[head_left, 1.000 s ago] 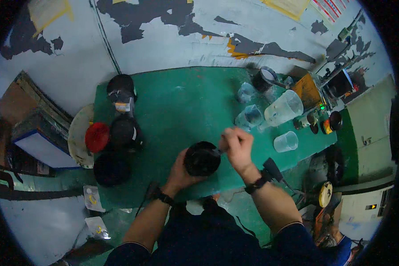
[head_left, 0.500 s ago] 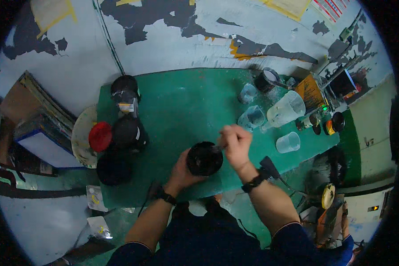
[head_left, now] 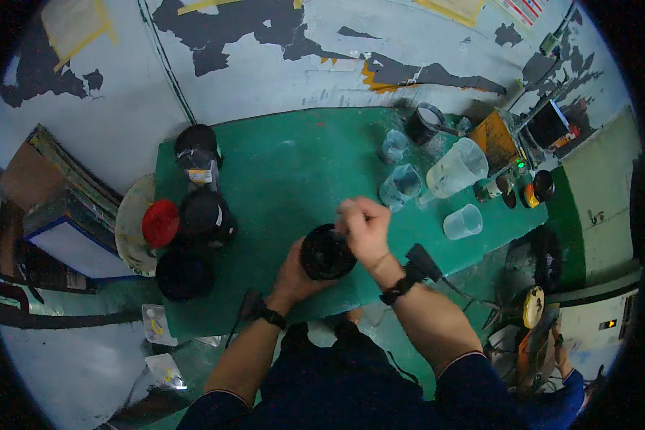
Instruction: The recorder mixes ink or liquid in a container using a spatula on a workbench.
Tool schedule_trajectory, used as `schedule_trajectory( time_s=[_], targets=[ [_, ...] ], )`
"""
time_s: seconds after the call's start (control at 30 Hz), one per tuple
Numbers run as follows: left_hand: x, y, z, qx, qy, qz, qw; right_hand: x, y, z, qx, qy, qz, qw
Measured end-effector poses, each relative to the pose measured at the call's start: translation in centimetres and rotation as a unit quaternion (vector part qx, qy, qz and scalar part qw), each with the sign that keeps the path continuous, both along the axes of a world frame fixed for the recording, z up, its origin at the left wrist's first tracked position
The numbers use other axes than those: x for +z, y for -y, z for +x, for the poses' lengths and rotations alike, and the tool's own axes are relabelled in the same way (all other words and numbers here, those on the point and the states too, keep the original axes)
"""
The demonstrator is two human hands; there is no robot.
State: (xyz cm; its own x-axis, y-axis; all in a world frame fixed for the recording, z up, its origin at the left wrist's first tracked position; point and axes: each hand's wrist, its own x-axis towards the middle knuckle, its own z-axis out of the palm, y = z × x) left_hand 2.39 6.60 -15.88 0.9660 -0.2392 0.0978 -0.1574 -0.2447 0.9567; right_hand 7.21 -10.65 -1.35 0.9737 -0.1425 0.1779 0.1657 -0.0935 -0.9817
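Note:
Over the near middle of the green table [head_left: 279,154], my left hand [head_left: 296,278] is closed round the side of a black tub [head_left: 328,266]. Its mouth faces up, and the inside looks dark and glossy. Above the tub's right rim, my right hand [head_left: 365,231] is closed in a pinch. A thin tool dips from its fingers into the tub; most of it is hidden by the hand and the dark contents, so its kind cannot be told.
Black tubs [head_left: 205,215] and a red lid [head_left: 160,223] stand at the left. Clear plastic cups [head_left: 400,186], a large translucent beaker [head_left: 457,168] and a black pot [head_left: 424,122] are at the right. A co-worker's arm [head_left: 562,351] shows at the lower right.
My right hand has moved left and slightly up over the tub's rim, bringing the tool with it. My left hand still holds the tub. The whole view has shifted slightly.

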Motion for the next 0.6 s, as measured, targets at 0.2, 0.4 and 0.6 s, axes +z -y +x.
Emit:
schedule_trajectory(
  time_s=[0.2, 0.4, 0.6],
  targets=[
    [-0.6, -0.5, -0.2, 0.016, -0.014, -0.009, 1.000, 1.2, -1.2, -5.3, 0.105, 0.039, -0.039, 0.993],
    [0.6, -0.2, 0.1, 0.003, -0.003, 0.022, 1.000, 0.6, 2.7, -1.0, -0.004, -0.051, -0.015, 0.999],
    [0.3, -0.8, 0.2, -0.013, -0.025, 0.007, 1.000, 0.1, -2.5, -2.6, 0.082, 0.027, -0.037, 0.996]
  ],
)
